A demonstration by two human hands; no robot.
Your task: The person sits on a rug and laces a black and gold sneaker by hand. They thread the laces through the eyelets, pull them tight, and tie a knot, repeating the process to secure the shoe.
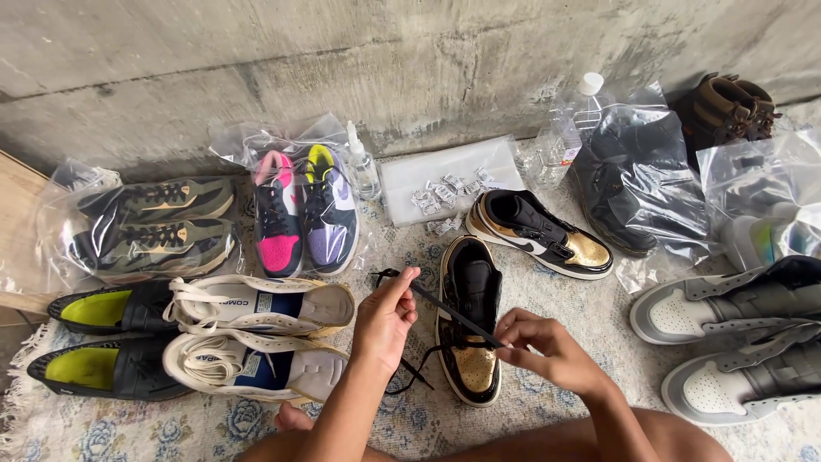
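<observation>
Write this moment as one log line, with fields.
left hand: pinches black lace | right hand: pinches same lace | lace: stretched over black-gold shoe | shoe: on rug

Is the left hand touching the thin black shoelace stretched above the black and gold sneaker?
Touching. The head view shows the left hand pinching the black shoelace between fingertips.

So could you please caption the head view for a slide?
Both hands, left and right, stretch a black lace over a black-and-gold sneaker.

Both forearms reach forward. The left hand (386, 315) is raised with fingertips pinched together; the right hand (537, 342), lower, is pinched too.
</observation>
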